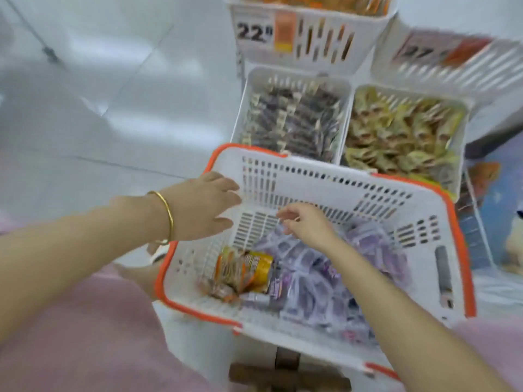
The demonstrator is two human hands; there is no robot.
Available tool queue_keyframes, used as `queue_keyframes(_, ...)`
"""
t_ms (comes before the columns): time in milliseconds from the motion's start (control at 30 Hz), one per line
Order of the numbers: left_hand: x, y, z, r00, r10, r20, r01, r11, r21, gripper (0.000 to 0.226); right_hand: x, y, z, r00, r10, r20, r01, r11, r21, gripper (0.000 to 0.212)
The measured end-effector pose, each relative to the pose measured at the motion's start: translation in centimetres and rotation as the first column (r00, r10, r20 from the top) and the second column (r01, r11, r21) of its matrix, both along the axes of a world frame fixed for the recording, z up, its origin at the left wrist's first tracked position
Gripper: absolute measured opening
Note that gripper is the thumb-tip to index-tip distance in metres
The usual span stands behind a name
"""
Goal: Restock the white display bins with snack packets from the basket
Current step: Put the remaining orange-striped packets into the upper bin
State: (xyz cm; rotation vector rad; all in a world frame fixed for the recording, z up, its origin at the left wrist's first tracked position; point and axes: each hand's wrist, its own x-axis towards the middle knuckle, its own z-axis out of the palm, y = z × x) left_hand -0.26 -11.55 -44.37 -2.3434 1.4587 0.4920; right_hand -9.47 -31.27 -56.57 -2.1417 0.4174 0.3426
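Left hand (203, 205) open at rim of orange-trimmed white plastic basket (339, 190), right hand (308, 224) loose, empty over heaped purple snack packets (311, 281) inside; white slotted display bins (297, 74) fairly full, plenty left.

Beyond the basket (311, 188), the topmost bin (368, 24) is cut off at the edge; the right-hand price label (441, 50) is blurred.

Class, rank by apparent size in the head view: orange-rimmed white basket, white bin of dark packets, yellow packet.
1. Orange-rimmed white plastic basket
2. White slotted bin of dark packets
3. Yellow packet
The basket is nearer, exaggerating its lead.
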Motion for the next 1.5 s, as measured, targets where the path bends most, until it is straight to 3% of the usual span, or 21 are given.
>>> queue_keyframes(100,0.2,1.4,-1.3,1.0,0.012,-0.024,-0.011,0.998,0.063,0.052,0.4,2.3,-3.5,0.996,0.044,-0.074,-0.047,0.998,-0.043,0.023)
queue_keyframes(200,0.7,2.2,-2.2,0.999,-0.002,-0.038,0.006,0.994,0.106,0.051,0.9,5.2,-6.5,0.936,0.239,-0.259,-0.273,0.956,-0.104,0.018)
queue_keyframes(300,0.9,2.5,-2.7,0.999,-0.042,-0.031,0.045,0.994,0.103,0.049,1.0,8.2,-8.9,0.843,0.283,-0.458,-0.409,0.89,-0.201,0.04)
queue_keyframes(400,0.9,2.6,-2.6,0.996,-0.087,-0.014,0.088,0.992,0.096,0.048,1.3,10.4,-10.0,0.864,0.21,-0.458,-0.411,0.82,-0.399,0.054)
queue_keyframes(467,1.0,2.6,-2.4,0.996,-0.092,-0.011,0.092,0.992,0.09,0.048,1.6,11.5,-10.4,0.891,0.198,-0.41,-0.38,0.819,-0.43,0.054)
queue_keyframes(567,1.2,2.4,-2.1,0.996,-0.09,-0.001,0.09,0.993,0.076,0.048,1.8,12.5,-11.4,0.878,0.142,-0.457,-0.283,0.925,-0.255,0.036)
queue_keyframes(700,1.2,2.0,-2.3,0.996,-0.093,0.01,0.091,0.992,0.082,0.048,1.7,13.0,-11.8,0.882,0.078,-0.465,-0.223,0.938,-0.265,0.01)
queue_keyframes(800,1.3,1.7,-2.3,0.995,-0.097,-0.001,0.097,0.991,0.096,0.047,1.6,11.4,-10.6,0.904,0.051,-0.424,-0.13,0.979,-0.158,0.03)
queue_keyframes(900,1.4,1.2,-2.3,0.998,-0.056,-0.035,0.06,0.992,0.111,0.046,1.0,7.4,-7.4,0.94,-0.035,-0.339,0.042,0.999,0.016,0.03)
queue_keyframes(967,1.4,0.6,-2.3,0.996,0.026,-0.082,-0.018,0.995,0.094,0.047,0.3,4.4,-5.0,0.923,-0.185,-0.338,0.281,0.922,0.264,0.036)
queue_keyframes(1033,1.1,-0.5,-2.1,0.973,0.166,-0.161,-0.159,0.986,0.054,0.05,-0.7,2.1,-2.5,0.882,-0.279,-0.381,0.455,0.717,0.528,0.03)
queue_keyframes(1100,0.8,-2.0,-1.9,0.872,0.374,-0.317,-0.393,0.92,0.004,0.055,-1.4,1.0,-0.1,0.865,-0.342,-0.368,0.496,0.467,0.732,0.017)
queue_keyframes(1133,0.7,-2.7,-1.8,0.756,0.476,-0.451,-0.533,0.846,-0.001,0.057,-1.5,1.0,1.1,0.859,-0.377,-0.348,0.481,0.359,0.8,0.018)
queue_keyframes(1200,0.3,-4.1,-1.7,0.399,0.526,-0.751,-0.748,0.661,0.066,0.052,-1.4,1.3,3.3,0.841,-0.465,-0.277,0.42,0.237,0.876,0.026)
queue_keyframes(1267,0.0,-5.3,-1.7,0.219,0.418,-0.882,-0.819,0.57,0.066,0.045,-1.3,1.7,5.1,0.829,-0.525,-0.193,0.376,0.267,0.888,0.015)
queue_keyframes(1367,-0.7,-6.8,-1.4,-0.072,0.217,-0.973,-0.919,0.364,0.15,0.036,-1.5,1.6,7.0,0.806,-0.591,-0.038,0.416,0.519,0.747,0.015)
queue_keyframes(1400,-0.6,-7.2,-1.2,-0.106,0.183,-0.977,-0.928,0.335,0.163,0.034,-1.6,1.2,7.3,0.775,-0.632,0.01,0.442,0.554,0.706,0.015)
queue_keyframes(1433,-0.7,-7.5,-0.9,-0.113,0.169,-0.979,-0.931,0.326,0.163,0.033,-1.8,0.7,7.4,0.727,-0.686,0.04,0.47,0.539,0.699,0.014)
queue_keyframes(1500,-0.4,-8.1,-0.6,-0.118,0.143,-0.983,-0.933,0.322,0.159,0.034,-2.1,-0.6,7.7,0.613,-0.79,0.029,0.506,0.42,0.754,0.008)
